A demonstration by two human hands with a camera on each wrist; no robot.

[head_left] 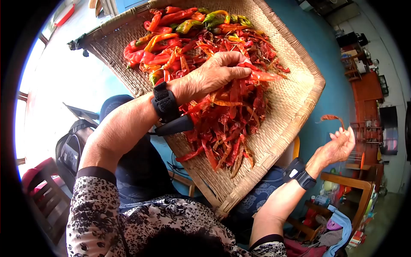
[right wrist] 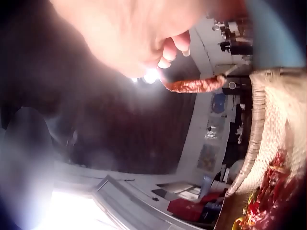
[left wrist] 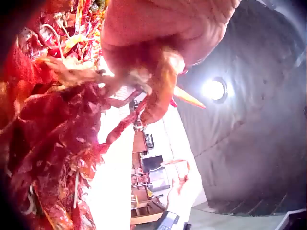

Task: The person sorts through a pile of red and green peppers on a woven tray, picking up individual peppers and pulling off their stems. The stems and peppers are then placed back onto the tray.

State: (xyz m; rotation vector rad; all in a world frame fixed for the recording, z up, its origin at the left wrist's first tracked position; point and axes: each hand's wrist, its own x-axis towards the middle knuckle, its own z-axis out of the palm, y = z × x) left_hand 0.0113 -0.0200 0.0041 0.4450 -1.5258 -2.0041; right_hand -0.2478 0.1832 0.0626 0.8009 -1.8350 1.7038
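A wide woven basket (head_left: 295, 92) holds a heap of chili peppers. Glossy red, orange and green peppers (head_left: 171, 19) lie at its far side, and dark, wrinkled dried ones (head_left: 227, 141) nearer the person. Over the heap, my left hand (head_left: 214, 73) pinches a red chili pepper (head_left: 265, 76) between thumb and fingers; its tip points right. Out past the basket's right rim, my right hand (head_left: 336, 147) is raised, its fingertips pinching one end of a curved dried chili pepper (head_left: 332, 117). That same dried pepper hangs in the air in the right wrist view, beside the rim.
The basket sits across the person's lap, with its near corner (head_left: 222, 210) close to the body. A wooden chair (head_left: 359, 184) with cloths stands at the right, and another chair (head_left: 47, 201) at the left. Blue floor (head_left: 299, 47) shows beyond the basket.
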